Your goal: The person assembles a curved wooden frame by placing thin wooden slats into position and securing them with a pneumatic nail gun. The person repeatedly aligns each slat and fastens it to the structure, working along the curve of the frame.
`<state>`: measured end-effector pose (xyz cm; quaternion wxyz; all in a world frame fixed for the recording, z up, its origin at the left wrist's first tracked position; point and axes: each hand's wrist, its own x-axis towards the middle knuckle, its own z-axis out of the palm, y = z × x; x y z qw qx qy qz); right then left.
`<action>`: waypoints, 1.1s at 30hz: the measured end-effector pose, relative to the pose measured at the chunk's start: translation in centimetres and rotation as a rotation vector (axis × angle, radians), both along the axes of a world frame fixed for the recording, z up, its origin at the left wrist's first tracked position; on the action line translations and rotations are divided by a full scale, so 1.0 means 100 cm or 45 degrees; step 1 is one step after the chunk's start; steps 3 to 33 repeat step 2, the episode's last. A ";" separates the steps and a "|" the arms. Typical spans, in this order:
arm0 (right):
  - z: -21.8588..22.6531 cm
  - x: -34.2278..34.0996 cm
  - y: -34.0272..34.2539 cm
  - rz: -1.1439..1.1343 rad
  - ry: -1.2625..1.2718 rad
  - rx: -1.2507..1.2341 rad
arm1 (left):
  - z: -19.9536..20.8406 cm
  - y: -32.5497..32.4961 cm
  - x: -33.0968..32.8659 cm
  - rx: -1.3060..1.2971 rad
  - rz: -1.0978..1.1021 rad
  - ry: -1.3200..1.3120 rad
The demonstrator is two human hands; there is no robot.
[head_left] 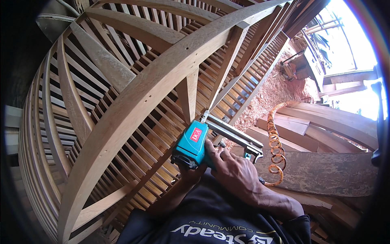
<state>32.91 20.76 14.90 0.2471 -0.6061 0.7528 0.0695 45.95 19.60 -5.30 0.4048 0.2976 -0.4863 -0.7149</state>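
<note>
My right hand (pixel 237 173) is wrapped round the grip of a teal and black air nail gun (pixel 190 145). The gun's metal nose points away from me, at the lower end of a slim wooden strut (pixel 227 65). Close beside the nose is the tip of a short tapered wooden brace (pixel 188 95); whether they touch I cannot tell. A long nail magazine (pixel 235 132) runs off to the right. Under the rear of the gun body is my left hand (pixel 191 174), its fingers mostly hidden by the tool.
A big curved wooden beam (pixel 122 105) crosses the slatted wooden frame (pixel 142 138) in front of me. An orange coiled air hose (pixel 275 146) trails from the gun to the right. Cut planks (pixel 321 173) are stacked at the right, near wood shavings (pixel 260 110) on the ground.
</note>
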 end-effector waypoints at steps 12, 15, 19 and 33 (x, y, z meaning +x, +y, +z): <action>-0.001 0.000 0.002 0.013 0.009 -0.034 | 0.003 0.002 0.002 -0.024 -0.027 -0.018; -0.001 0.000 0.002 0.013 0.009 -0.034 | 0.003 0.002 0.002 -0.024 -0.027 -0.018; -0.001 0.000 0.002 0.013 0.009 -0.034 | 0.003 0.002 0.002 -0.024 -0.027 -0.018; -0.001 0.000 0.002 0.013 0.009 -0.034 | 0.003 0.002 0.002 -0.024 -0.027 -0.018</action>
